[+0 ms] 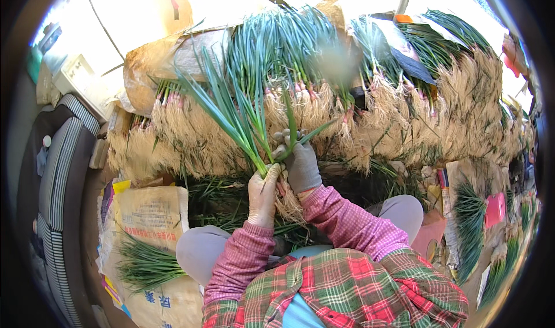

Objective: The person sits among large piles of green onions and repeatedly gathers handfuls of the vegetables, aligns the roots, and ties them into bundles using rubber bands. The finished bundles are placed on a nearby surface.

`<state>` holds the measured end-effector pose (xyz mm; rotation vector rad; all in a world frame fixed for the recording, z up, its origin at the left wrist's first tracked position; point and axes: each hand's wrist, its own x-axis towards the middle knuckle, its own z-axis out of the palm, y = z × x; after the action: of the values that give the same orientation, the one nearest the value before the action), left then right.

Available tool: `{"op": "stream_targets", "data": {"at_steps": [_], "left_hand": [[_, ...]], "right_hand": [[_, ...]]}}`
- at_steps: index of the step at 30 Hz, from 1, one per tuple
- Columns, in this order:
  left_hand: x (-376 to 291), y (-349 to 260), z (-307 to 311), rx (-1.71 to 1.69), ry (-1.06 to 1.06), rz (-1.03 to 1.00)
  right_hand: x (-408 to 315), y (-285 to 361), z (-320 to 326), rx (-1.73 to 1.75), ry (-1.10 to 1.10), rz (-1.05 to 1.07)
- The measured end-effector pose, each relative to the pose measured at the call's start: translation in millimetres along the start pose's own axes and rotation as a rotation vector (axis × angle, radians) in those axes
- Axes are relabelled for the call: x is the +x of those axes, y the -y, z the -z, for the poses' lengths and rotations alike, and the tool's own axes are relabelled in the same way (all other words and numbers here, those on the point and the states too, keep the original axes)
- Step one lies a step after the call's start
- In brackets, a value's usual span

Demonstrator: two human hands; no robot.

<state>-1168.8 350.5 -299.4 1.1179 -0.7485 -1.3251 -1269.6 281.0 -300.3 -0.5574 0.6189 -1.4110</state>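
Note:
My left hand point(262, 193), in a pale thin glove, is closed around the lower stems of several green garlic plants point(236, 130). Their leaves fan up and to the left, and their pinkish bulbs and tan roots hang below, between my wrists. Close beside it on the right, my right hand point(301, 163), in a grey glove, grips a loose green leaf point(290, 115) near the stems. Beyond both hands lies a long, high pile of garlic plants point(282, 46) with the roots towards me.
Trimmed leaves point(217, 200) litter the ground between my knees. At left, a bunch of green plants point(147, 263) lies on a printed woven sack point(151, 206), near a striped cushioned seat point(58, 176). At right are another green bunch point(470, 228) and a pink object point(495, 210).

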Motion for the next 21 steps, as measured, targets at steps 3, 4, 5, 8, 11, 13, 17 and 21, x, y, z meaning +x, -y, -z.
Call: {"op": "stream_targets", "data": {"at_steps": [3, 4, 5, 8, 11, 13, 17, 21], "left_hand": [[-6.1, -4.7, -5.3, 0.032, 0.0, -0.073], [-8.1, -6.1, -6.3, 0.025, 0.019, -0.063], [-10.2, -6.6, -8.1, -0.003, 0.016, -0.036], [-14.6, -5.6, -13.1, -0.099, 0.042, 0.023], [-13.6, -3.4, -20.3, -0.208, 0.057, 0.03], [-12.8, -4.6, -24.2, -0.266, 0.076, 0.007], [-21.5, -18.2, -26.5, -0.039, 0.163, 0.042], [-38.4, -26.8, -42.0, -0.161, 0.243, 0.088]], "right_hand": [[-1.0, 10.6, 0.9, 0.152, 0.06, 0.042], [-2.2, 13.1, 0.8, 0.228, 0.11, 0.066], [-5.0, 14.5, 0.4, 0.309, 0.21, 0.089], [-20.7, 17.2, -1.3, -0.037, 0.246, 0.143], [-41.0, 22.8, -6.3, -0.38, 0.264, 0.269], [-48.4, 32.3, -11.2, -0.56, 0.313, 0.324], [-40.5, 62.9, -15.0, -0.089, 0.216, 0.166], [-35.4, 82.0, -10.4, 0.182, 0.289, 0.019]]}}
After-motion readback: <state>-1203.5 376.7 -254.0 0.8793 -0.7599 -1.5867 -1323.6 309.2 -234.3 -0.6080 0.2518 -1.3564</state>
